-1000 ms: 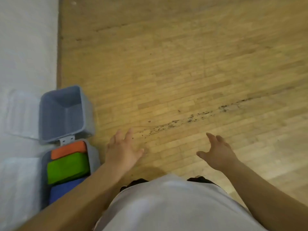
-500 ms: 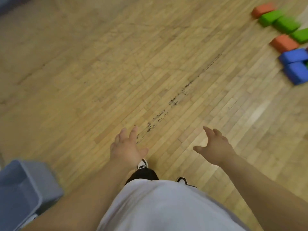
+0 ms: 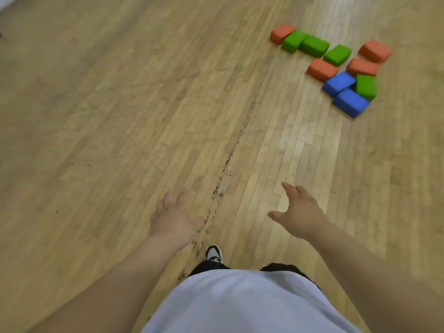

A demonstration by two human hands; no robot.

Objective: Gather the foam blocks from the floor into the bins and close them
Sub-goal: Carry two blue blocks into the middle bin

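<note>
Since the frame half a second back, my view had swung right: the grey plastic bin had dropped out at lower left, and the whole cluster of rectangular foam blocks (image 3: 337, 54) had come into frame.

Left hand (image 3: 171, 218): empty, fingers loosely spread, palm down over the floor. Right hand (image 3: 300, 212): empty too, fingers relaxed and apart, thumb out, reaching forward. Neither touched anything.

Below them, one black-and-white shoe (image 3: 213, 253) stood forward beside a dark scuff line (image 3: 230, 159) on the pale wooden strip floor (image 3: 96, 116).

Blocks lay ahead and to the right, well apart from both hands. My count was four orange, four green and two blue, packed close, with several touching. One green block (image 3: 366, 86) sat tight against the two blue ones.

No bin was in view, so I could not tell fill or lids from here. My read: task partway. These ten were left to carry, then the closing. Step in hand looked like the walk to the pile.
</note>
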